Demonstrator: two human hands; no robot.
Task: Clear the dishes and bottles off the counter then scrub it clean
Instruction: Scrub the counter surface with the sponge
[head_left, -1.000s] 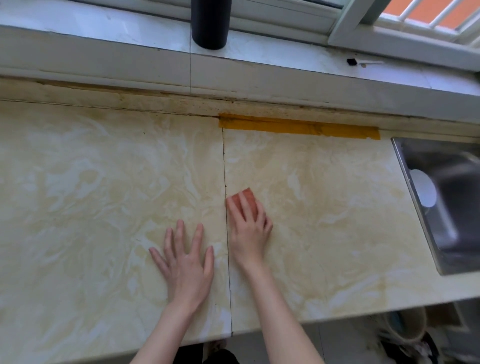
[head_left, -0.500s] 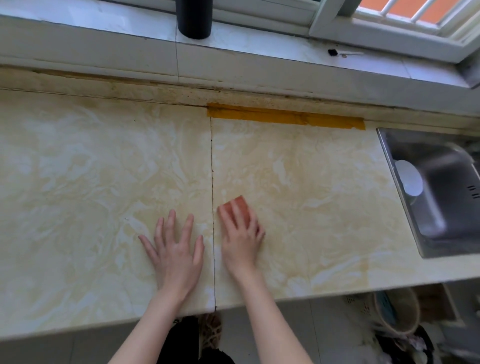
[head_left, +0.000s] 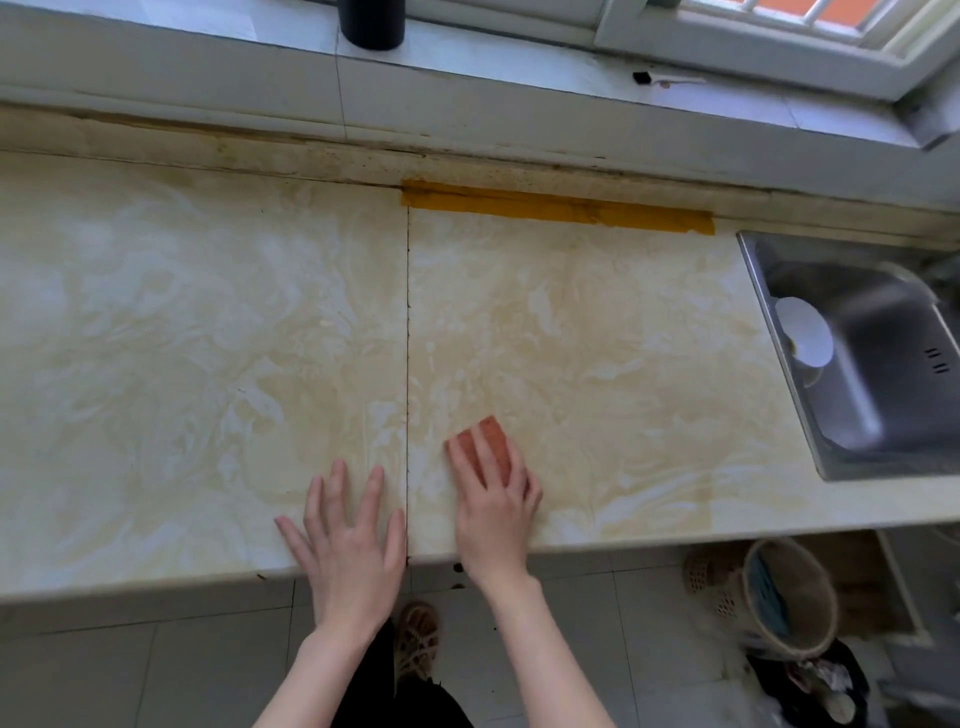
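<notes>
The cream marbled counter (head_left: 208, 322) carries no dishes or bottles. My right hand (head_left: 493, 499) presses a reddish-orange sponge (head_left: 488, 439) flat on the counter near the front edge, just right of the dark seam; straight fingers cover most of the sponge. My left hand (head_left: 348, 535) rests flat with spread fingers on the counter left of the seam, its heel over the front edge. A white dish (head_left: 802, 332) lies in the steel sink (head_left: 883, 415) at the right.
A black cylindrical bottle (head_left: 371, 23) stands on the window ledge behind the counter. A yellow tape strip (head_left: 556, 208) runs along the back edge. Below the counter at the right are a woven basket (head_left: 789, 597) and bags on the tiled floor.
Both hands slid back toward the counter's front edge, the right one dragging the sponge with it. The view shifted, showing more floor below.
</notes>
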